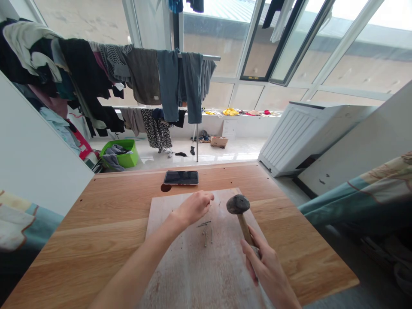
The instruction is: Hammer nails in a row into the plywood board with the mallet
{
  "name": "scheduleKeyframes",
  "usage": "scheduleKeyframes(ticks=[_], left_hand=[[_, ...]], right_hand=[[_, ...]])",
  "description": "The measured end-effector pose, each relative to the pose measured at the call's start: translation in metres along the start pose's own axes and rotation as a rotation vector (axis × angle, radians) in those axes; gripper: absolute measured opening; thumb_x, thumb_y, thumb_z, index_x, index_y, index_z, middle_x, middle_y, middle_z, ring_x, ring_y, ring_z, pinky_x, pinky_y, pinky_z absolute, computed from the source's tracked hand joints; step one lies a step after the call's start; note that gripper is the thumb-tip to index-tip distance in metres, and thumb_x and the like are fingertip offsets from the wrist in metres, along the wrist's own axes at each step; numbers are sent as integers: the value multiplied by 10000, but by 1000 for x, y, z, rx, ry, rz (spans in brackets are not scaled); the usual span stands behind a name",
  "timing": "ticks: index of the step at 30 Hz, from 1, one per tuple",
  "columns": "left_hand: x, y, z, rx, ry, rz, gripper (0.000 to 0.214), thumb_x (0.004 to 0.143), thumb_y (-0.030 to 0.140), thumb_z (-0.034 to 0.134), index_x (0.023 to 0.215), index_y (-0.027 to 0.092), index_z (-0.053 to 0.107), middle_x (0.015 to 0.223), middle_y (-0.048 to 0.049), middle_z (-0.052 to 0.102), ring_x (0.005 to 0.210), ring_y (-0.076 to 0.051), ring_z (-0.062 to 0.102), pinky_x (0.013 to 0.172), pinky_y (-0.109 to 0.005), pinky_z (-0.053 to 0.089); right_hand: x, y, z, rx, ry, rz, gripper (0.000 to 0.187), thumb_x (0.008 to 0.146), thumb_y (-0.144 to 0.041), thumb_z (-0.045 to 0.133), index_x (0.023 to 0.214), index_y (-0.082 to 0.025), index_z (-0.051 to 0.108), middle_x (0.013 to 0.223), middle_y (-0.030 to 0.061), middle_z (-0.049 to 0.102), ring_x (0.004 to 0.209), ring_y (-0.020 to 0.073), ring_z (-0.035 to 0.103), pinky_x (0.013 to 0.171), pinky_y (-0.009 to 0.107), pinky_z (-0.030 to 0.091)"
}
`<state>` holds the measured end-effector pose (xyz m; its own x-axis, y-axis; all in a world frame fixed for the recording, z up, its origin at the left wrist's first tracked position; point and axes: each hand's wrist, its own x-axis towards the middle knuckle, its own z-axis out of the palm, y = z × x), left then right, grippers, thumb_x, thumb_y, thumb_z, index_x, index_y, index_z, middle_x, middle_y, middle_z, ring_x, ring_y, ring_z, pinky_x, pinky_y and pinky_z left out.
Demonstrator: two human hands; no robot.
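Observation:
My left hand (197, 207) is closed in a pinch over the far part of a whitish wooden board (180, 270). A nail (210, 205) shows as a tiny tip under its fingertips, mostly hidden. Just right of these fingers, another small nail (219, 203) stands up from the board. My right hand (262, 259) is wrapped round the wooden handle of a hammer (238, 204), whose dark, blunt head is raised above the board's right edge, apart from the nails. Several loose nails (205, 238) lie in a small group at the middle of the board, nearer to me than my left hand.
Beneath the board is a wooden table (80, 240). A phone (181, 177) lies beyond the board, beside a dark round hole (165, 188). Past the table are a laundry rack (209, 57) with clothes, a green basin (130, 156) and a white ribbed cabinet (289, 133).

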<state>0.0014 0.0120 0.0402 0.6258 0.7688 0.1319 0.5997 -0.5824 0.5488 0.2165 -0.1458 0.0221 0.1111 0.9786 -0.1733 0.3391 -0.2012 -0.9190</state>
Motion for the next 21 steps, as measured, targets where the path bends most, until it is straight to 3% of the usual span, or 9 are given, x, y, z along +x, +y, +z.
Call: scheduleKeyframes(ticks=[6,9,12,16,21], left_hand=[[3,-6,11,-82,14,12,250,836,17,561,990,169,684,903,-58,722,834,-187,673,776,-275,505],[4,-12,24,-313,74,-32,310,825,35,579,1087,173,671,890,-36,749,798,-161,699,757,-254,538],[3,-17,36,-484,159,-83,264,812,68,623,1049,169,680,883,-36,769,807,-165,723,773,-265,565],[0,-18,42,-488,222,-115,160,835,107,644,977,164,689,917,-62,775,849,-181,734,820,-285,567],[-1,-17,42,-503,235,-132,187,827,89,656,992,174,684,879,-40,787,838,-175,742,806,-268,563]], right_hand=[[-1,-7,3,-12,-32,6,706,952,-587,476,1448,-85,456,421,-122,400,331,116,385,358,219,334],[-2,-14,5,-10,-46,20,739,938,-596,476,1457,-72,437,421,-127,383,330,116,373,354,217,324],[-1,-21,7,-11,-44,33,773,916,-612,479,1458,-62,443,413,-128,381,323,119,372,350,218,325],[2,-26,10,-2,-33,41,787,889,-621,501,1442,-62,475,412,-120,393,313,123,389,338,218,328],[9,-30,16,-19,-37,-7,701,923,-556,488,1435,-78,490,428,-116,406,318,113,390,332,206,331]])
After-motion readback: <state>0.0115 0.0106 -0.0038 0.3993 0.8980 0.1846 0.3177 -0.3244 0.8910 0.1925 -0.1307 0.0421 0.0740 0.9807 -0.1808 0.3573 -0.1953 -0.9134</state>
